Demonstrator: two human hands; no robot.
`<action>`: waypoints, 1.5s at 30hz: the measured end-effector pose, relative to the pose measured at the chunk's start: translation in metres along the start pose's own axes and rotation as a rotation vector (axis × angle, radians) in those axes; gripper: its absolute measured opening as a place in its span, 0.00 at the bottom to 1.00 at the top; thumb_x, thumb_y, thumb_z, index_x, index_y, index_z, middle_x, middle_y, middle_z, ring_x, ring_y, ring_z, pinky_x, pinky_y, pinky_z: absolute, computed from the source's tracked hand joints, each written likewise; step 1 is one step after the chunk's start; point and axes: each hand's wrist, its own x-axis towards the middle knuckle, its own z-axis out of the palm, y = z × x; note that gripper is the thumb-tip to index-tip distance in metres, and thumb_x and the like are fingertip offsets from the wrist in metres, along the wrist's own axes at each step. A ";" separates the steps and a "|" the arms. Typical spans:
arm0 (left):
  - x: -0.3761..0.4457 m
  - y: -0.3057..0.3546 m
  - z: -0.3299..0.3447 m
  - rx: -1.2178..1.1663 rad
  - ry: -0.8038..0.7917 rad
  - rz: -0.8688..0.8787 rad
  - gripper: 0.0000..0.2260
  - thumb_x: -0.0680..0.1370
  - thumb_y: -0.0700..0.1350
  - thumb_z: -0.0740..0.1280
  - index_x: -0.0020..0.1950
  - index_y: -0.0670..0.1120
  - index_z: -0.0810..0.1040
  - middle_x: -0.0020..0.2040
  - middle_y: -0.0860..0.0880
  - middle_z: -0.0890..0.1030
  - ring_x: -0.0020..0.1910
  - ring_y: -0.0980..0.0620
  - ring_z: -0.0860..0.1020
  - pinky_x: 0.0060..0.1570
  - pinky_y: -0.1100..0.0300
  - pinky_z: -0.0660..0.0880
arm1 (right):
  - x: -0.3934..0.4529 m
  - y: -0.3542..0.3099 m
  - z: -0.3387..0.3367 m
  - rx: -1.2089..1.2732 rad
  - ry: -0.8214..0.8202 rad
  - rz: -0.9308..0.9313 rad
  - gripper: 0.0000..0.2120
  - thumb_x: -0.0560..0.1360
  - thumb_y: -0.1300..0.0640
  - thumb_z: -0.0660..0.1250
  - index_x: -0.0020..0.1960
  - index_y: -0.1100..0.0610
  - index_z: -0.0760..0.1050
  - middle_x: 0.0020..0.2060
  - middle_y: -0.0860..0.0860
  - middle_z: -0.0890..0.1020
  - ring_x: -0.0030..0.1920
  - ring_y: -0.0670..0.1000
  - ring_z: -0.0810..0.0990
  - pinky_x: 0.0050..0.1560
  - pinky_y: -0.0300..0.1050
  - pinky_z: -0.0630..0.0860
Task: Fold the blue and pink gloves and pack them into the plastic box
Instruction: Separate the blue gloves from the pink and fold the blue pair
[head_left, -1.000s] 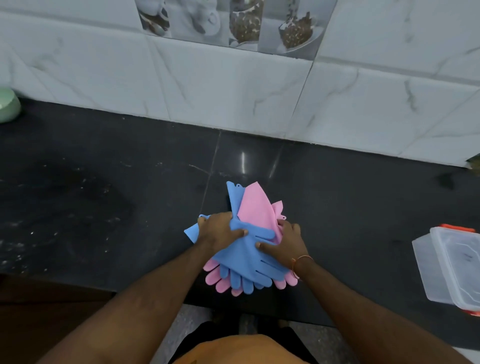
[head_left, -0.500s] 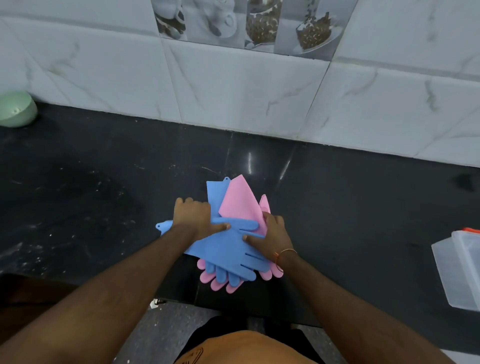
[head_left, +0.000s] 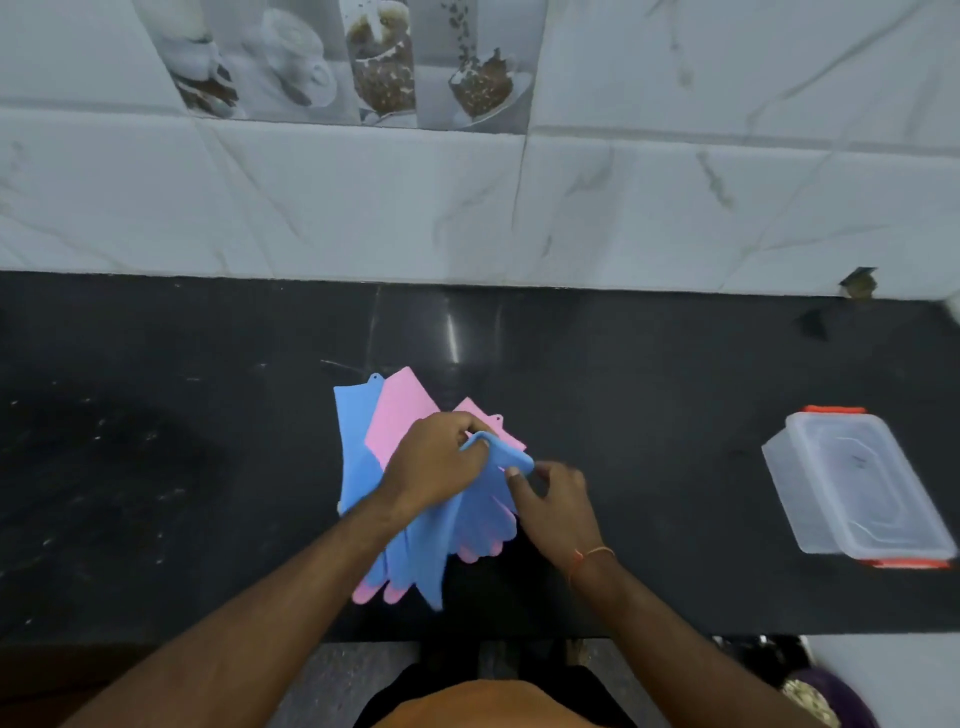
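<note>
Black stone counter (head_left: 156, 467): carries the whole work, backed by white marble-look wall tiles (head_left: 363, 208).
Gloves: blue rubber gloves (head_left: 358, 457) and pink rubber gloves (head_left: 402, 410) lie in one overlapping stack near the counter's front edge, cuffs toward the wall, fingers toward the person.
Left hand (head_left: 434, 460): fingers curled round a folded-over part of a blue glove, lifting it above the stack.
Right hand (head_left: 553, 499): thumb and fingertips pinch that same blue fold from the right.
Box: clear plastic box with orange clips (head_left: 857, 483), standing well apart to the right of the gloves.

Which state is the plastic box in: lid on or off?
Lid on: the plastic box stands on the counter with its clear, orange-clipped lid in place, and no gloves show through it.
</note>
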 end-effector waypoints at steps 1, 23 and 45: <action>-0.002 0.015 0.014 -0.002 0.050 0.014 0.06 0.82 0.46 0.69 0.53 0.54 0.86 0.49 0.58 0.86 0.47 0.57 0.82 0.50 0.63 0.77 | -0.005 -0.002 -0.008 0.134 -0.056 0.106 0.19 0.81 0.38 0.65 0.52 0.54 0.79 0.52 0.53 0.83 0.49 0.51 0.82 0.54 0.57 0.84; -0.004 0.114 0.205 0.022 -0.366 0.275 0.22 0.85 0.51 0.65 0.79 0.53 0.75 0.65 0.58 0.86 0.63 0.62 0.83 0.68 0.55 0.79 | 0.080 0.139 -0.210 0.477 -0.143 0.293 0.12 0.79 0.62 0.70 0.62 0.55 0.78 0.59 0.59 0.85 0.53 0.58 0.86 0.49 0.53 0.85; 0.053 0.080 0.261 0.690 -0.322 0.205 0.55 0.68 0.86 0.55 0.86 0.65 0.35 0.88 0.53 0.33 0.87 0.45 0.32 0.76 0.30 0.25 | 0.111 0.193 -0.211 -0.039 -0.041 0.067 0.29 0.76 0.55 0.76 0.74 0.49 0.70 0.65 0.49 0.82 0.62 0.53 0.83 0.59 0.49 0.80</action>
